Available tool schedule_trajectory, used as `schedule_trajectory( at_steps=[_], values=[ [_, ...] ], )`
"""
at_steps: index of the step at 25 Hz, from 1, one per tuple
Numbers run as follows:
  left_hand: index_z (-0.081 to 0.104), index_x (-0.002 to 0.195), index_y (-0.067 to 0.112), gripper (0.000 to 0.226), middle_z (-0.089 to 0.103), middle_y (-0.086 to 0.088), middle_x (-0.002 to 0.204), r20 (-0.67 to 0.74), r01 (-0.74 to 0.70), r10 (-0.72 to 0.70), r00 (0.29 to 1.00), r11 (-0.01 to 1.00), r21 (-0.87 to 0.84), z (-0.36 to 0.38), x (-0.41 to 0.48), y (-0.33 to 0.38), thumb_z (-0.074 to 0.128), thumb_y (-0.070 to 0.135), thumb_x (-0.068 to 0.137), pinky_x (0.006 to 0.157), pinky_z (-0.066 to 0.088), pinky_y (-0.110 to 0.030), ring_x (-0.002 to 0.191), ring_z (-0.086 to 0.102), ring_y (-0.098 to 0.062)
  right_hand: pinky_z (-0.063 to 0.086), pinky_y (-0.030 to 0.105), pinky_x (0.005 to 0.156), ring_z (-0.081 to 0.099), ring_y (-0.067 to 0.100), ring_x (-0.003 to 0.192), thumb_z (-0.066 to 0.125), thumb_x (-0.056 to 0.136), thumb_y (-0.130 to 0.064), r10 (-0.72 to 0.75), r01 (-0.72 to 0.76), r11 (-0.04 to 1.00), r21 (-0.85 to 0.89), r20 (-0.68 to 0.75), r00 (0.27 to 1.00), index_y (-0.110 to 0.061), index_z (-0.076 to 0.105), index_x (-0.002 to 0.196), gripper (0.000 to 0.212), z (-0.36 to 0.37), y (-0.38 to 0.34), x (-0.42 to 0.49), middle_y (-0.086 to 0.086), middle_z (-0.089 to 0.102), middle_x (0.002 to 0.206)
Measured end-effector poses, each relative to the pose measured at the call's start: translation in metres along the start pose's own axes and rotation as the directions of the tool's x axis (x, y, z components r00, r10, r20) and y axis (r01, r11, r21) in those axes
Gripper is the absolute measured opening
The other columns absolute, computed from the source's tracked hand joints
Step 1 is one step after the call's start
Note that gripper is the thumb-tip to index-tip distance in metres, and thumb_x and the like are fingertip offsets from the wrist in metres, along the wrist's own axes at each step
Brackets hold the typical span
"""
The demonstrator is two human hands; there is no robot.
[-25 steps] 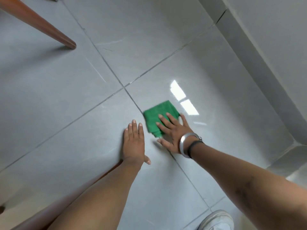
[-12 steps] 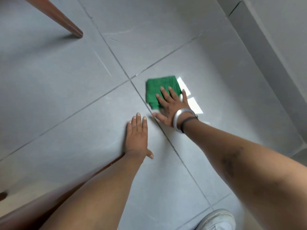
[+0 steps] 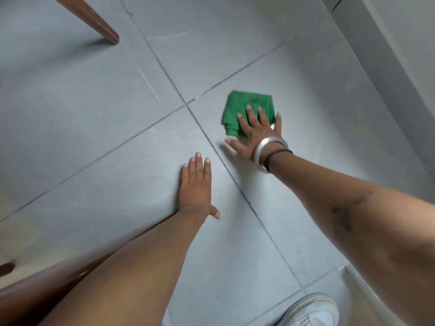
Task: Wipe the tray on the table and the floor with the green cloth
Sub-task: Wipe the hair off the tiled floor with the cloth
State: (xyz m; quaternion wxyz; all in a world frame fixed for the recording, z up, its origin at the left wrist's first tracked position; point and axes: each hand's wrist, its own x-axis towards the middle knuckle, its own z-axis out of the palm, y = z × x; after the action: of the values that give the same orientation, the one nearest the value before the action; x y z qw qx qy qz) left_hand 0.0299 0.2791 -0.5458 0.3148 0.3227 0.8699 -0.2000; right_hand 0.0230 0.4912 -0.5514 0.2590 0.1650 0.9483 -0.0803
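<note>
The right hand (image 3: 255, 135) lies flat with fingers spread wide, palm down on the cloth (image 3: 247, 109), pressing it against the floor (image 3: 94, 114); it grips nothing. The thumb points toward 9 o'clock and touches bare tile beside the cloth's near edge. A silver bangle (image 3: 263, 152) and a thin dark band (image 3: 276, 155) circle that wrist. The left hand (image 3: 196, 187) is flat on the floor too, fingers together and pointing to 12 o'clock, thumb out toward 3 o'clock, holding nothing.

The cloth, green and folded, sits at 1 o'clock from the left hand, on the tile just past the crossing of the grout lines (image 3: 187, 104), which lies at 9 o'clock from the cloth. The left hand rests on the tile at 7 o'clock from that crossing.

A brown leg (image 3: 98, 24) stands on the floor far off at 11 o'clock. A wall (image 3: 400, 55) runs along the 2 o'clock side. A white shoe (image 3: 310, 311) shows at 5 o'clock, by the lower edge.
</note>
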Motion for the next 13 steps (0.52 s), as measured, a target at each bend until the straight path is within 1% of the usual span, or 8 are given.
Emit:
schedule_trajectory(
  at_steps=[1, 2, 5, 7, 9, 11, 12, 13],
  values=[
    [-0.016, 0.149, 0.003, 0.161, -0.016, -0.024, 0.159, 0.0, -0.007, 0.007, 1.0, 1.0, 0.009, -0.002, -0.001, 0.001, 0.072, 0.082, 0.04, 0.118, -0.009, -0.051, 0.148, -0.01, -0.036, -0.012, 0.062, 0.11, -0.004, 0.028, 0.147, 0.006, 0.072, -0.085, 0.033, -0.033, 0.999, 0.002, 0.015, 0.999, -0.03, 0.006, 0.151, 0.095, -0.005, -0.01, 0.009, -0.001, -0.003, 0.162],
    [-0.016, 0.149, 0.003, 0.161, -0.015, -0.024, 0.159, 0.001, -0.014, 0.014, 1.0, 1.0, 0.015, -0.004, -0.003, 0.001, 0.072, 0.082, 0.04, 0.118, -0.008, -0.051, 0.148, -0.009, -0.037, -0.012, 0.062, 0.11, -0.005, 0.028, 0.147, 0.005, 0.071, -0.085, 0.026, -0.025, 0.999, -0.023, 0.047, 0.999, -0.03, 0.005, 0.151, 0.097, -0.006, -0.013, 0.006, 0.0, -0.004, 0.162],
    [-0.016, 0.149, 0.002, 0.16, -0.016, -0.025, 0.159, 0.016, -0.008, 0.007, 1.0, 1.0, 0.006, -0.011, -0.003, 0.003, 0.073, 0.08, 0.041, 0.118, -0.007, -0.051, 0.148, -0.01, -0.037, -0.01, 0.063, 0.111, -0.007, 0.026, 0.147, 0.004, 0.073, -0.082, -0.095, 0.109, 0.988, -0.11, 0.124, 0.988, -0.029, 0.003, 0.151, 0.094, 0.014, 0.009, -0.058, 0.0, -0.006, 0.162],
    [-0.017, 0.149, 0.002, 0.16, -0.018, -0.025, 0.158, 0.021, 0.006, -0.006, 1.0, 1.0, -0.001, -0.01, -0.002, 0.002, 0.073, 0.08, 0.042, 0.117, -0.009, -0.052, 0.148, -0.011, -0.037, -0.019, 0.059, 0.11, -0.008, 0.024, 0.147, 0.005, 0.075, -0.081, -0.152, 0.175, 0.975, -0.137, 0.165, 0.975, -0.03, 0.003, 0.151, 0.092, 0.035, 0.03, -0.116, 0.0, -0.005, 0.163],
    [-0.018, 0.149, 0.002, 0.16, -0.02, -0.026, 0.158, 0.048, 0.004, -0.004, 0.999, 1.0, 0.008, -0.009, -0.003, 0.002, 0.073, 0.079, 0.043, 0.117, -0.01, -0.052, 0.148, -0.012, -0.037, -0.027, 0.054, 0.107, -0.005, 0.022, 0.147, 0.004, 0.076, -0.081, -0.217, 0.25, 0.957, -0.147, 0.209, 0.953, -0.032, 0.008, 0.151, 0.09, 0.049, 0.051, -0.154, -0.002, 0.001, 0.163],
    [-0.02, 0.148, 0.002, 0.16, -0.021, -0.025, 0.157, 0.032, 0.004, -0.004, 0.999, 1.0, 0.001, -0.005, -0.002, 0.001, 0.074, 0.078, 0.043, 0.116, -0.011, -0.052, 0.147, -0.013, -0.037, -0.022, 0.057, 0.11, -0.001, 0.021, 0.148, -0.003, 0.076, -0.08, -0.204, 0.231, 0.961, -0.152, 0.176, 0.963, -0.033, 0.009, 0.15, 0.088, 0.046, 0.061, -0.142, -0.003, 0.005, 0.162],
    [-0.02, 0.148, 0.002, 0.161, -0.021, -0.025, 0.157, 0.017, -0.002, 0.002, 1.0, 1.0, -0.009, -0.002, -0.001, 0.001, 0.075, 0.078, 0.042, 0.116, -0.011, -0.051, 0.147, -0.014, -0.037, -0.016, 0.06, 0.111, 0.0, 0.023, 0.148, -0.003, 0.077, -0.079, -0.161, 0.181, 0.971, -0.153, 0.134, 0.978, -0.032, 0.009, 0.15, 0.087, 0.041, 0.056, -0.121, -0.002, 0.005, 0.163],
    [-0.02, 0.148, 0.002, 0.161, -0.021, -0.025, 0.157, 0.017, -0.012, 0.012, 1.0, 1.0, -0.021, -0.001, 0.0, 0.001, 0.075, 0.077, 0.042, 0.117, -0.011, -0.051, 0.147, -0.014, -0.037, -0.011, 0.061, 0.111, 0.001, 0.024, 0.148, 0.001, 0.08, -0.078, -0.085, 0.092, 0.992, -0.083, 0.077, 0.993, -0.031, 0.009, 0.151, 0.086, 0.032, 0.044, -0.089, 0.0, 0.004, 0.163]
  ],
)
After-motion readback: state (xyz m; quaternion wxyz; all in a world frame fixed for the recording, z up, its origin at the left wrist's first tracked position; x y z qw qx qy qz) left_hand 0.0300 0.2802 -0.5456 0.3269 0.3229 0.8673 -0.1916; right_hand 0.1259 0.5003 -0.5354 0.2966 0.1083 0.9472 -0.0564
